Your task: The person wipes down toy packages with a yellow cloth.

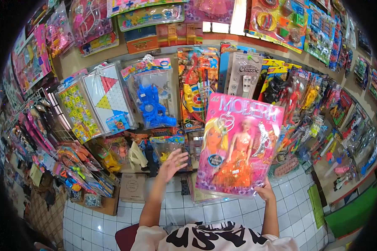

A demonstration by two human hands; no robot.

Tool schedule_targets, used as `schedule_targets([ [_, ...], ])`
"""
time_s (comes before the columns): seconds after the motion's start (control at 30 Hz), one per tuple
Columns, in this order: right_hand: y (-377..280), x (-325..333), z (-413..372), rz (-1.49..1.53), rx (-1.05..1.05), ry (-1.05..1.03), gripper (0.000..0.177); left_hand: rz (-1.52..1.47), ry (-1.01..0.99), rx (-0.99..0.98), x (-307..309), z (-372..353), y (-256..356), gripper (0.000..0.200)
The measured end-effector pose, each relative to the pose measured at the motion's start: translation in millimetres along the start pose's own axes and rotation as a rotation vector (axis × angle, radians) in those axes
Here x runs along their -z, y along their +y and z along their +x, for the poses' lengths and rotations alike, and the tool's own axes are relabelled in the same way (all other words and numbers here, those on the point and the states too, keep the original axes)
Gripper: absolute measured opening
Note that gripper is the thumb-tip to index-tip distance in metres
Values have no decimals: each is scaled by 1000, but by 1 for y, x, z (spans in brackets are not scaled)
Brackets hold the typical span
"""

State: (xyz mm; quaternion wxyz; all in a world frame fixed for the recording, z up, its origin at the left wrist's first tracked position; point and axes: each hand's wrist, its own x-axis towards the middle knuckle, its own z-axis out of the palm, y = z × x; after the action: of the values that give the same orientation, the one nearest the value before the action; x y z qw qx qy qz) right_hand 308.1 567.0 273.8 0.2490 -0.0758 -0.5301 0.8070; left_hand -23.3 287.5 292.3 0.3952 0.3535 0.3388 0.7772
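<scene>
A pink doll package [238, 146] with a doll in an orange dress is held up on the right, tilted slightly. My right hand [264, 191] grips its lower right corner, the thumb on the front and the other fingers hidden behind. To the left of the package, my left hand [173, 164] is raised with its fingers apart and nothing in it. Behind it hang a packaged blue toy [153, 106] and small bagged toys [167, 144].
Packaged toys hang in rows on the wall, among them a triangle-patterned board [107, 98] and a bow set [192, 88]. A cardboard box [132, 187] stands on the white tiled floor [88, 228]. A green surface [356, 213] is at the right.
</scene>
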Motion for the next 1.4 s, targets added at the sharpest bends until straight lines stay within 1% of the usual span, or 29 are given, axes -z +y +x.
schedule_targets([
  [0.03, -1, -4, 3, -37, -22, -15, 89, 84, 45, -16, -4, 10, 10, 88],
  [0.07, -2, -10, 7, -62, -54, -28, 86, 133, 27, -34, -12, 19, 16, 96],
  [0.17, 7, -18, 23, -295, -220, -85, 88, -5, -34, 53, 19, 34, -7, 104],
  [0.2, 13, -22, 29, -343, -155, -143, 86, -36, 83, 13, 7, 36, -11, 95],
  [0.23, 13, -29, 34, -366, -183, -155, 86, -9, 204, 19, 10, 32, -17, 70],
  [0.27, 11, -37, 37, -389, -214, -166, 86, -36, 213, -2, 20, 24, -26, 63],
  [0.3, 11, -41, 40, -412, -246, -175, 86, -63, 221, -23, 30, 17, -37, 56],
  [0.33, 19, -35, 42, -423, -248, -220, 77, -131, 281, 5, 32, 7, -39, 55],
  [0.37, 22, -33, 42, -314, -297, -207, 75, -200, 339, 33, 34, -3, -42, 53],
  [0.43, 24, -33, 41, -95, -391, -181, 72, -226, 354, -1, 52, -24, -56, 50],
  [0.47, 29, -38, 41, -26, -331, -149, 70, -259, 372, -35, 58, -30, -60, 49],
  [0.53, 53, -40, 38, 135, -221, 24, 75, -336, 416, -92, 63, -43, -67, 47],
  [0.57, 69, -40, 31, 220, -177, 117, 77, -357, 409, -95, 66, -49, -71, 49],
  [0.6, 86, -43, 25, 186, -179, 119, 86, -375, 407, -95, 72, -55, -77, 53],
  [0.67, 117, -58, 15, 213, -247, 71, 87, -401, 424, -100, 93, -68, -95, 60],
  [0.7, 132, -67, 14, 230, -275, 40, 88, -382, 436, -124, 86, -71, -90, 59],
  [0.73, 142, -74, 13, 282, -270, 7, 85, -365, 448, -150, 70, -72, -82, 58],
  [0.8, 154, -96, 13, 249, -156, 80, 83, -307, 498, -170, 56, -77, -85, 55],
  [0.83, 153, -106, 16, 225, -101, 112, 82, -343, 515, -161, 53, -82, -86, 50],
  [0.9, 146, -106, 14, 258, -116, 154, 79, -417, 546, -158, 48, -90, -90, 41],
  [0.97, 148, -97, 8, 254, -141, 192, 78, -265, 597, -84, 39, -103, -94, 45],
  [1.0, 150, -90, 3, 255, -112, 196, 76, -185, 622, -42, 34, -111, -92, 48],
  [1.1, 148, -84, -11, 255, -30, 236, 72, -553, 503, -6, 29, -126, -69, 65],
  [1.13, 138, -87, -18, 240, -11, 261, 72, -593, 547, -23, 33, -133, -69, 80],
  [1.23, 132, -72, -36, 179, -22, 313, 72, -527, 795, 122, 55, -136, -54, 80],
  [1.27, 131, -69, -41, 187, -43, 336, 72, -383, 792, 232, 72, -138, -64, 73],
  [1.33, 135, -64, -45, 181, -86, 375, 73, -210, 832, 229, 58, -130, -59, 65],
  [1.37, 137, -62, -47, 215, -68, 356, 73, -112, 856, 230, 55, -129, -54, 60],
  [1.4, 134, -68, -52, 250, -52, 340, 72, -136, 879, 173, 71, -132, -64, 45],
])
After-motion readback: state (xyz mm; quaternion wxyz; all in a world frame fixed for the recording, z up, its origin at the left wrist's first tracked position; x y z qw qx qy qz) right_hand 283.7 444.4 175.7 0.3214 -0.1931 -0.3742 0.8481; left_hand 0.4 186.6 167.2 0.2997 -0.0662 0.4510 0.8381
